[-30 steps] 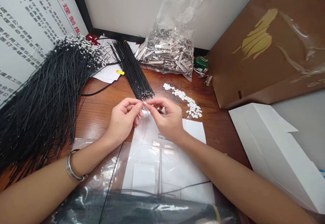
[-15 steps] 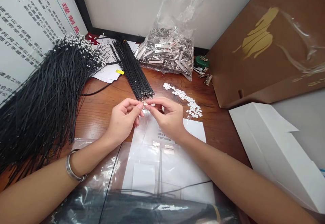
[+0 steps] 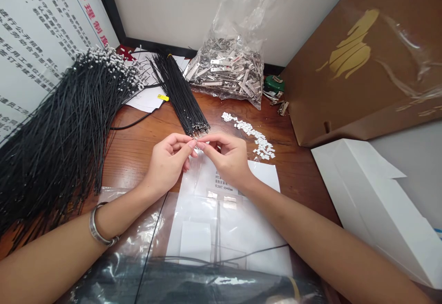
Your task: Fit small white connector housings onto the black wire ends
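Barely anything has shifted since the earlier frames: both hands sit in the same spot, fingertips a shade closer together, everything on the worktop (image 3: 138,157) unmoved.

Left hand (image 3: 168,161): thumb and forefinger pinched shut on a tiny pale part at the fingertips, too small to identify; other fingers curled under. Right hand (image 3: 228,157): same pinch, meeting the left tip to tip, seemingly on the end of a thin black wire (image 3: 152,235) that trails back toward the person. Whether it also grips the small part, cannot tell. Pinch point hovers just in front of the tight wire bundle (image 3: 181,94), over the clear bag with a paper label (image 3: 224,216).

Relative to that bundle:
- row of small white connectors (image 3: 253,136) just to its right, close to the right hand, likely for easy picking.
- plastic bag of metal clips (image 3: 228,69) behind and to the right.
- big fanned heap of black wires (image 3: 58,134), white tips at the far end, well to the left.
- brown paper bag (image 3: 362,60) and white box (image 3: 376,203) far right.

Metal bracelet (image 3: 98,230) on left wrist.
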Demonstrator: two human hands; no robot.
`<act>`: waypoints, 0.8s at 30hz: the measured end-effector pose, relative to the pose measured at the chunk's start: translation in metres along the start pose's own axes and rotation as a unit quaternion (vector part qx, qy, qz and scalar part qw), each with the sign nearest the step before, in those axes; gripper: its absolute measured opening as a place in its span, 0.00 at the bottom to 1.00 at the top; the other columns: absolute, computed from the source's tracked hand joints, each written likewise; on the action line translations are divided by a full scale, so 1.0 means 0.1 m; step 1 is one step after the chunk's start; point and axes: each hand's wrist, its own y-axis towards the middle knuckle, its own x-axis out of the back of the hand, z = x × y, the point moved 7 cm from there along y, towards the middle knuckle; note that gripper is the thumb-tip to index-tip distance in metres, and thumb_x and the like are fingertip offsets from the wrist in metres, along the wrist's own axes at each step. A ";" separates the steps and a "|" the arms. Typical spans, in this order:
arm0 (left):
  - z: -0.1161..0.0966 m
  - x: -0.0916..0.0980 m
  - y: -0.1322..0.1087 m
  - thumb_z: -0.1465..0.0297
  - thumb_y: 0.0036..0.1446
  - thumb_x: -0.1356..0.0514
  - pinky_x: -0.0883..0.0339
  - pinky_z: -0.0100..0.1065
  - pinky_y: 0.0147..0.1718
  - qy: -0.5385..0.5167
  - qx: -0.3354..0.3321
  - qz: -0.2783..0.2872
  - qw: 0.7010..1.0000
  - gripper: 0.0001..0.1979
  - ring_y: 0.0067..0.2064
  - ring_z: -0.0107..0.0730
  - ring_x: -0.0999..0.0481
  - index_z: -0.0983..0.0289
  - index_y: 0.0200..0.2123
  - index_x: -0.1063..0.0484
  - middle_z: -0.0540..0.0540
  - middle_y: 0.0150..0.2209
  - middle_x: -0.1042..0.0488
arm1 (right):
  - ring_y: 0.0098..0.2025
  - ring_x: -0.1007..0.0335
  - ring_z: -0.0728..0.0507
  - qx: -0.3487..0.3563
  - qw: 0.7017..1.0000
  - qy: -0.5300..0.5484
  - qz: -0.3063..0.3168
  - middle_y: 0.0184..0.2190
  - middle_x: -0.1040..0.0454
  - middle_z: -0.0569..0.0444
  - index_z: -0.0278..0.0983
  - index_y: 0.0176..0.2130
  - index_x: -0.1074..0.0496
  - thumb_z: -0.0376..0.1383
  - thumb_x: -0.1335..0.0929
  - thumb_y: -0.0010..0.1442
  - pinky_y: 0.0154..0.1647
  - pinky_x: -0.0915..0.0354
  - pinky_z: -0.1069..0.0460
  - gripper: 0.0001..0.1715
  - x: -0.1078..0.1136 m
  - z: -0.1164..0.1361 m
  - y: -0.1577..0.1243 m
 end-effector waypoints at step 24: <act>-0.04 -0.02 -0.01 0.67 0.49 0.34 0.37 0.26 0.18 0.003 -0.019 0.008 1.000 0.09 0.18 0.22 0.33 0.65 0.27 0.29 0.49 0.23 0.26 | 0.25 0.41 0.51 -0.221 0.943 0.247 0.034 0.23 0.29 0.59 0.38 0.27 0.26 0.40 0.23 0.43 0.28 0.42 0.52 0.12 -0.12 -0.26 0.02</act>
